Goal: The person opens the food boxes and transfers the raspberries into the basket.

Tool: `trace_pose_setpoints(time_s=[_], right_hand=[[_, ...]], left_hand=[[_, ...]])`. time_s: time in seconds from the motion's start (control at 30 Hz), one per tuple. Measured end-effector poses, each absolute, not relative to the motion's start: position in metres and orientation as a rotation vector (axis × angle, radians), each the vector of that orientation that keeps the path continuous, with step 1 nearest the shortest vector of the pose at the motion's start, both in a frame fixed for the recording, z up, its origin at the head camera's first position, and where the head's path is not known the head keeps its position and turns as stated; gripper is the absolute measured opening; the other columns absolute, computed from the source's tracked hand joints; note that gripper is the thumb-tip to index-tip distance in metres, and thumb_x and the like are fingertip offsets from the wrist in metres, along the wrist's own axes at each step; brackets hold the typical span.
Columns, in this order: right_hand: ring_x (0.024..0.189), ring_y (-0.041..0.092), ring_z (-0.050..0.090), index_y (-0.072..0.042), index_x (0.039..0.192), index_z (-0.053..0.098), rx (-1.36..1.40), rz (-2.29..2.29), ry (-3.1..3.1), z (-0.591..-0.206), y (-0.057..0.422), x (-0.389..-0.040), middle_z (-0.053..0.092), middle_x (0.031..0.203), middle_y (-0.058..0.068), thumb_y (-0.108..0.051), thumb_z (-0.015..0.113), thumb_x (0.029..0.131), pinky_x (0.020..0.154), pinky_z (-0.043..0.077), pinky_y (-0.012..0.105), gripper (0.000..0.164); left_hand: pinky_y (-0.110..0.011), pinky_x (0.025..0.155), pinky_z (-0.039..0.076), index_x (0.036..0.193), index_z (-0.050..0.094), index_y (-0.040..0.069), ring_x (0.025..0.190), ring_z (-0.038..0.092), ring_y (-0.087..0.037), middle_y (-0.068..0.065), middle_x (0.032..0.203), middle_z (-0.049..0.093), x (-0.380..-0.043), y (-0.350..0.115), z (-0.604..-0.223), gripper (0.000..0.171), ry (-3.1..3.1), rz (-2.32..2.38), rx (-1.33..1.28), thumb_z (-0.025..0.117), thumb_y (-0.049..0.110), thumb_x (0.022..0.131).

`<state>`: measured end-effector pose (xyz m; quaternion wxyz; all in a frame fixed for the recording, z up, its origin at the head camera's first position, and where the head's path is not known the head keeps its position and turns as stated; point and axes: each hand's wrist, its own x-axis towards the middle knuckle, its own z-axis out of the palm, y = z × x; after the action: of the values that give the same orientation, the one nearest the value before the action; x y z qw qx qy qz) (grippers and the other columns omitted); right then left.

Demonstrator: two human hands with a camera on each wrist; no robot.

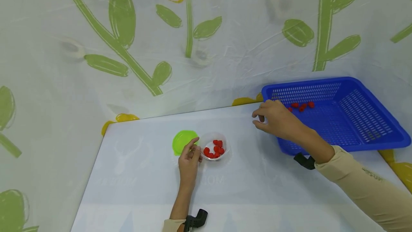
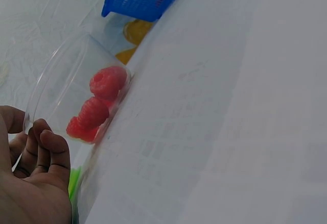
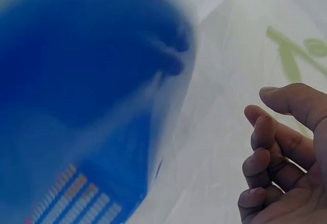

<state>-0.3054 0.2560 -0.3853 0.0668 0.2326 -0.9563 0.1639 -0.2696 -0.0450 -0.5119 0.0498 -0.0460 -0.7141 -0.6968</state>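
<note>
On the white table (image 1: 135, 178), left of the blue basket (image 1: 334, 124), a clear bowl (image 1: 207, 141) stands upright, small heap of red raspberries (image 1: 216, 149) inside. Green lid (image 1: 182, 140) lies just beside it, to the left. Left hand (image 1: 189, 162) pinches the bowl's near left rim and covers the lid's near right edge. Right hand (image 1: 278, 119) over the basket's left side, thumb and fingertips apart, holding nothing; its forearm crosses the basket's near left part and hides some of it. More raspberries (image 1: 302, 107) at the basket's far left. Behind the table, a pale curtain (image 1: 238, 67) with yellow flowers and green stems.

Bowl: round, mouth up, axis vertical, wall flaring toward the rim. Basket: long axis roughly left to right, open top.

Materials: bowl smooth, see-through plastic; basket plastic, slotted sides, rounded corners; raspberries bumpy, one showing a hollow end; curtain creased; sleeve (image 1: 357, 183) beige cloth.
</note>
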Motion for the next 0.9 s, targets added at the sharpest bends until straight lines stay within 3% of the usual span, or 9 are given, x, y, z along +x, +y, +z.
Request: trace_pose_setpoints(time_s=[0.13,0.37,0.6,0.9], right_hand=[[0.074,0.013,0.045,-0.014,0.09,0.072,0.727,0.486,-2.9,-0.39,0.237,-0.305,0.051,0.068,-0.01,-0.024,0.072,0.078,0.07,0.034,0.032,0.015],[0.073,0.013,0.045,-0.017,0.09,0.071,0.788,0.442,-2.949,-0.403,0.209,-0.304,0.052,0.068,-0.009,-0.025,0.071,0.079,0.069,0.034,0.03,0.014],[0.074,0.011,0.044,-0.016,0.092,0.072,0.826,0.478,-2.982,-0.415,0.188,-0.303,0.052,0.07,-0.009,-0.025,0.071,0.079,0.071,0.035,0.028,0.016],[0.073,0.01,0.042,-0.015,0.089,0.072,0.947,0.503,-2.953,-0.437,0.169,-0.307,0.054,0.069,-0.005,-0.024,0.072,0.078,0.069,0.033,0.029,0.015]], left_hand=[[-0.029,0.061,0.053,0.126,0.054,0.009,0.068,0.053,-0.035,-0.015,0.092,0.052,-0.27,-0.046,-0.513,0.034,-2.162,-2.126,-0.143,0.054,0.01,0.092],[-0.024,0.06,0.052,0.124,0.056,0.018,0.066,0.054,-0.024,-0.01,0.091,0.053,-0.277,-0.048,-0.535,0.033,-2.142,-2.125,-0.13,0.057,0.02,0.092],[-0.028,0.06,0.052,0.125,0.053,0.004,0.068,0.052,-0.033,-0.018,0.091,0.051,-0.271,-0.045,-0.51,0.033,-2.135,-2.154,-0.167,0.054,0.008,0.092],[-0.03,0.059,0.052,0.125,0.054,0.004,0.068,0.053,-0.031,-0.018,0.091,0.052,-0.27,-0.045,-0.509,0.033,-2.144,-2.13,-0.175,0.054,0.007,0.092]])
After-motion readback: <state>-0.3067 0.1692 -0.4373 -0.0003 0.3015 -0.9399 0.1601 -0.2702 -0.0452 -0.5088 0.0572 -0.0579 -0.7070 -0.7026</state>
